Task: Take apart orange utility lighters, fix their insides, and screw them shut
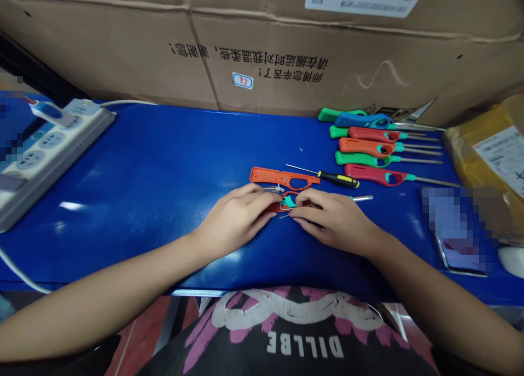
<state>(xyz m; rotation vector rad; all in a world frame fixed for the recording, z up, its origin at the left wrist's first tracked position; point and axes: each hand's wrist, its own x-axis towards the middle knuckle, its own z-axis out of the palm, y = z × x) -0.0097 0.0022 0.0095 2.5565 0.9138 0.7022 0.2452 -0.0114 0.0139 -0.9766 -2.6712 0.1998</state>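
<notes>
My left hand (241, 215) and my right hand (331, 218) meet over an opened lighter (290, 201) with an orange shell, a teal trigger and inner parts showing. The fingers of both hands are bent closed on it and hide much of it. A metal nozzle tube (363, 198) sticks out to the right, past my right hand. Just beyond my hands lies a loose orange half-shell (266, 175) with a trigger opening. A black and yellow screwdriver (339, 179) rests beside it, its thin shaft pointing left.
Several long-necked lighters (370, 159) in green, blue, red and orange lie at the back right. A white power strip (53, 152) lies at the left. A large cardboard box (143, 54) stands behind the blue table (135, 174). At the right are a phone (458, 245) and a yellow-taped package (491, 174).
</notes>
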